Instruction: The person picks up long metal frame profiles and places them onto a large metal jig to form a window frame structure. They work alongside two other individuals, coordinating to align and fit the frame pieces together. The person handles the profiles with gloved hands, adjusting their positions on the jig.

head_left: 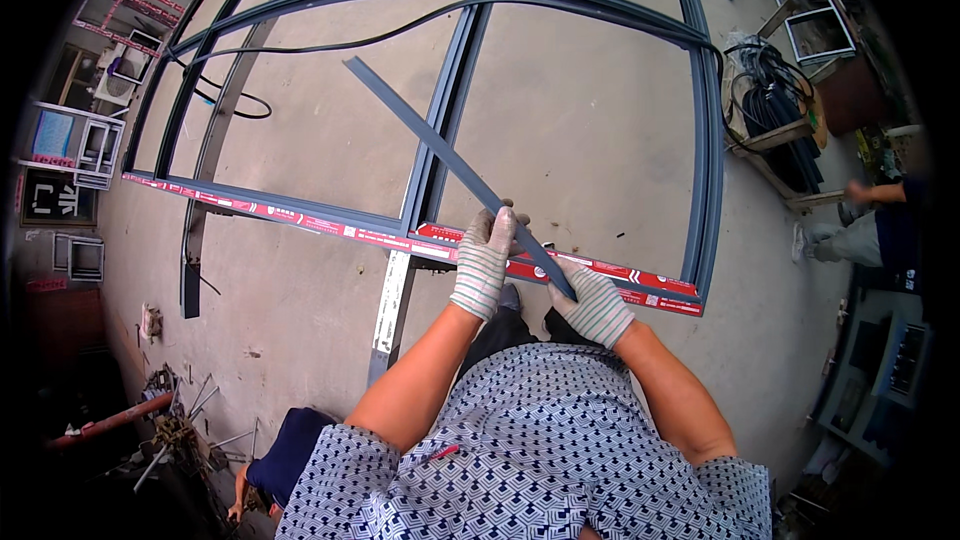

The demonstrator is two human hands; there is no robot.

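Observation:
A long grey metal strip point(430, 140) slants from the upper left down to my hands, over the near edge of a large dark grey window frame point(706, 170). My left hand point(485, 258), in a white striped glove, is closed around the strip a little way up from its near end. At that near end my right hand point(592, 304), gloved alike, grips the strip. Red printed protective tape point(300, 217) runs along the frame's near bar. Across the frame's far part lies a black rubber strip point(390, 38), partly hanging in a loop at the left.
A metal support beam point(392, 310) lies under the frame. At the right stands a wooden rack point(780, 135) with coiled black strips. One person point(880, 225) is at the right, another point(290, 455) at the lower left, near a pile of metal parts point(175, 430). Small window frames point(95, 150) lean at the left.

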